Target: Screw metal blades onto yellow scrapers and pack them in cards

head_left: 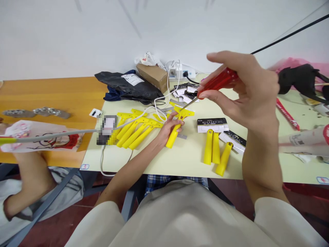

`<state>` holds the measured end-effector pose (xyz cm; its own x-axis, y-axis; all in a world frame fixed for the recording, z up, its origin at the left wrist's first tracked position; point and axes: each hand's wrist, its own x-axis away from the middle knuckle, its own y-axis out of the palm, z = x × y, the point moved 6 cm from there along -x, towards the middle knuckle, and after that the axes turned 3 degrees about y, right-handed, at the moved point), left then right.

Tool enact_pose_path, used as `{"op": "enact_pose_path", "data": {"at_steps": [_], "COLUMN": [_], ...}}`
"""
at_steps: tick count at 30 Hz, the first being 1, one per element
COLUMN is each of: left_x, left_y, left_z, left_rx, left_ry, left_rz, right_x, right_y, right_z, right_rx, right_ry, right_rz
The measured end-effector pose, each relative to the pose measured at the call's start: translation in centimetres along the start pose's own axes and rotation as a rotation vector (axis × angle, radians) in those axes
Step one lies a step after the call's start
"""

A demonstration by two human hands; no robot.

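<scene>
My left hand (pixel 168 129) rests on the pale table and grips the handle of a yellow scraper (pixel 177 127), whose head points away from me. My right hand (pixel 246 87) is raised above the table and holds a red-handled screwdriver (pixel 218 81); its metal tip slants down toward the scraper's head. A pile of several more yellow scrapers (pixel 136 128) lies just left of my left hand. Three yellow scrapers with black-and-white blade sleeves (pixel 217 144) lie to the right, below my right hand.
A white cable (pixel 159 103) runs to a power strip (pixel 181 72) at the back. A black bag (pixel 128 85), a cardboard box (pixel 153 76) and small packets (pixel 183 91) lie behind. Another person's arm (pixel 28 178) is at the left by an orange table (pixel 51 92).
</scene>
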<state>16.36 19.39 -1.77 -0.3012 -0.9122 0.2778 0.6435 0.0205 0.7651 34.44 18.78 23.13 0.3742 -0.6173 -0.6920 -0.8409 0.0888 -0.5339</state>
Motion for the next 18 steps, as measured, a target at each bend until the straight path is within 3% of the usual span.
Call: {"op": "enact_pose_path", "data": {"at_steps": [3,8,10,14,18], "left_x": [0.1,0.1,0.1,0.2,0.2], "left_y": [0.0,0.0,0.0,0.1,-0.4], "left_z": [-0.1,0.0,0.2,0.3,0.1], "left_rx": [-0.017,-0.003,0.006,-0.004,-0.02], "left_ry": [-0.008,-0.019,-0.01,-0.016,-0.033], "left_rz": [0.009,0.019,0.021,0.035,0.062], "right_x": [0.1,-0.2,-0.1,0.0,0.0], "right_y": [-0.3,0.6,0.6,0.2,0.9], "right_z": [-0.2,-0.3,-0.2,-0.3,-0.1], "right_rx": [0.142,-0.066,-0.137,-0.02,-0.044], "right_ry": [0.033,0.021,0.042,0.079,0.124], "right_rz": [0.035,-0.103,-0.084,-0.011,-0.112]}}
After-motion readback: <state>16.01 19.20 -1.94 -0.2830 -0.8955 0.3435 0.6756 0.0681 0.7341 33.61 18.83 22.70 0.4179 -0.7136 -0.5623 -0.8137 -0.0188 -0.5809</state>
